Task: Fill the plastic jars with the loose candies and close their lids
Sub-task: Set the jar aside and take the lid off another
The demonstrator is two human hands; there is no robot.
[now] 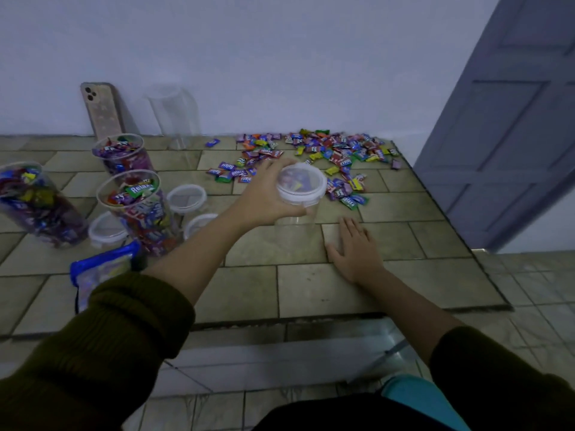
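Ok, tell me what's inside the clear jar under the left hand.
The clear plastic jar under the left hand looks empty; tiles show through it. The white-rimmed lid blurs the view from above.

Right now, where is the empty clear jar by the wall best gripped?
Grip the empty jar around its mid wall from the front: it stands upright against the wall, its open rim up, with the phone leaning close on its left. The left hand is nearer.

The left hand [264, 194] is extended forward on an outstretched arm, its fingers curled in a grip. The right hand [354, 247] is laid flat, palm down, fingers spread. Both forearms are bared below pushed-up olive-green knitted sleeves [124, 321].
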